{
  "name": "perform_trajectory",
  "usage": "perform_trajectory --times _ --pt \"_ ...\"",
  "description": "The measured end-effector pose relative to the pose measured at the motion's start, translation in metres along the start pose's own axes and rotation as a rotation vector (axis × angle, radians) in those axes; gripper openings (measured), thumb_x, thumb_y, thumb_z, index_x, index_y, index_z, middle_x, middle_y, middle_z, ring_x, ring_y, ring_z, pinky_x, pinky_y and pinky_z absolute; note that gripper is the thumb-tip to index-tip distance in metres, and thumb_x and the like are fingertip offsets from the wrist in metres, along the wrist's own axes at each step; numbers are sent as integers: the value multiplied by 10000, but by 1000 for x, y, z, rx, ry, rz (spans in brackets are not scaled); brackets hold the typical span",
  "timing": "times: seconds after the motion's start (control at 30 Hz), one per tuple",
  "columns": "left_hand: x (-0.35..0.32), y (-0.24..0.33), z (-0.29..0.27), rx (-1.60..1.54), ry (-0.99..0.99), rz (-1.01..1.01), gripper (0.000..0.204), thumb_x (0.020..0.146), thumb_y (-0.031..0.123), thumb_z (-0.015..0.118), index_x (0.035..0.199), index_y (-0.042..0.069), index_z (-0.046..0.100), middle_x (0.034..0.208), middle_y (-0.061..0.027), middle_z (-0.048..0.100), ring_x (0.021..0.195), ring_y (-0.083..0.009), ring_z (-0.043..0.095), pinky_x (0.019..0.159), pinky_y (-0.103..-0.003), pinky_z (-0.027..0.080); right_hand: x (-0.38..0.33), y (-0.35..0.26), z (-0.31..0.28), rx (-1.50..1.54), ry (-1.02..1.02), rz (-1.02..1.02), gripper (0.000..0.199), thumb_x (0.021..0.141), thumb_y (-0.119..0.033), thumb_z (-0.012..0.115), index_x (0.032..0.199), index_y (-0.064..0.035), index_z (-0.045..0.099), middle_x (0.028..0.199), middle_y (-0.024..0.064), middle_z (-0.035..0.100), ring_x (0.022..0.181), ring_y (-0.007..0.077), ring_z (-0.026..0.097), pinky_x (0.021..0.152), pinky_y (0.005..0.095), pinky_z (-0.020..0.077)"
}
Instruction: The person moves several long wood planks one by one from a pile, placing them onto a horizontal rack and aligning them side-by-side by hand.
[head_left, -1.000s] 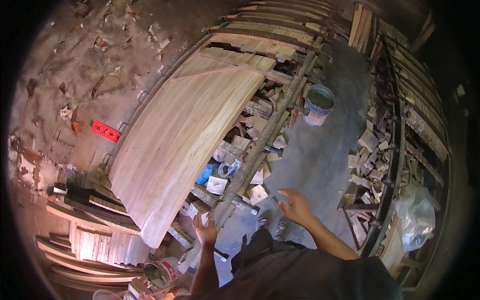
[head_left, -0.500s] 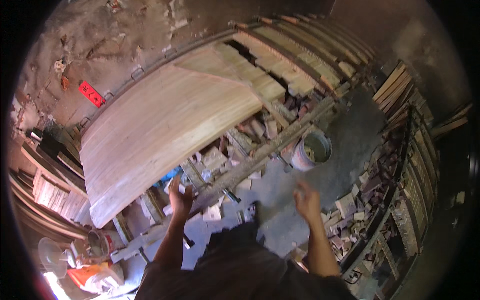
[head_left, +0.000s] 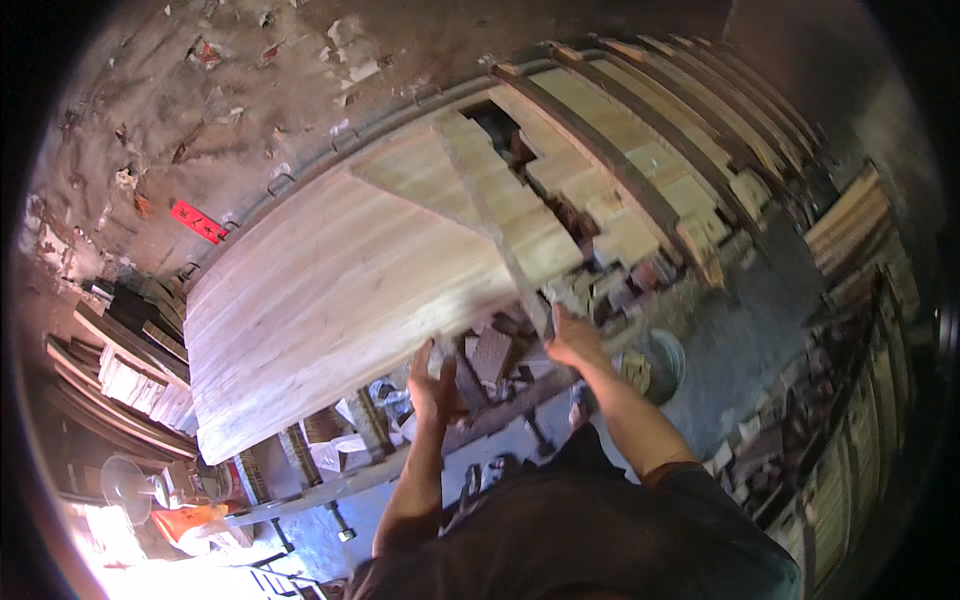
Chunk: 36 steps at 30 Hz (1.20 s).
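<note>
dark short-sleeved shirt, bare forearms, bare hands (head_left: 500,375)

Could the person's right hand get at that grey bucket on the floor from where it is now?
Probably yes. The right hand rests at the edge of the big wooden panel, and the bucket sits just beside and below the forearm, with nothing visibly between them, though its depth is hard to judge.

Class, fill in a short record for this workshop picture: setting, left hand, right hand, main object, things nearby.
Setting: wood workshop seen from above
Main object: large pale wooden panel, lying on a rack
Left hand: open, at the panel's near edge
Right hand: at the panel's near corner; grip unclear
Nearby: bucket on the floor, red tag, stacked boards
</note>
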<state>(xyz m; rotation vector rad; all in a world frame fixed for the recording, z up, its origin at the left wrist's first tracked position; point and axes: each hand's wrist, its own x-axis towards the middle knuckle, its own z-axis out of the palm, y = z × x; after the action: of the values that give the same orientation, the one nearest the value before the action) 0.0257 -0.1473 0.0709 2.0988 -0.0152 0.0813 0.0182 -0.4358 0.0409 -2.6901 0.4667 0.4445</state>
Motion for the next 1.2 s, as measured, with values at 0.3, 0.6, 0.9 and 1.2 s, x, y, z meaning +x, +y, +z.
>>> perform_trajectory --times 0.3,0.6,0.9,1.2 --pt "26 18 127 -27 83 -244 514 852 108 741 1316 -46 584 1204 -220 670 1126 -280 631 951 -355 494 109 21 103 416 -106 21 869 723 -130 662 1491 -86 258 949 279 676 899 471 669 779 534 534" --pt "116 20 236 98 -55 -122 627 818 105 743 1387 -8 505 1405 -240 520 1298 -385 495 1104 -438 401 106 72 17 520 94 -29 438 630 -75 674 1065 -49 621 881 170 680 866 397 667 762 428 527" --pt "270 -6 294 215 -66 48 747 814 167 749 1467 10 422 1554 -220 347 1407 -435 318 1172 -505 293 178 112 27 667 111 -28 455 562 -127 707 1001 -17 663 977 218 627 946 428 592 864 477 491" --pt "463 -32 308 403 -9 63 720 848 310 697 1433 -14 432 1503 -321 341 1448 -474 212 1202 -546 161 189 102 -51 448 62 -174 895 812 -99 700 1558 -47 209 1387 291 464 1219 454 513 1017 485 457"
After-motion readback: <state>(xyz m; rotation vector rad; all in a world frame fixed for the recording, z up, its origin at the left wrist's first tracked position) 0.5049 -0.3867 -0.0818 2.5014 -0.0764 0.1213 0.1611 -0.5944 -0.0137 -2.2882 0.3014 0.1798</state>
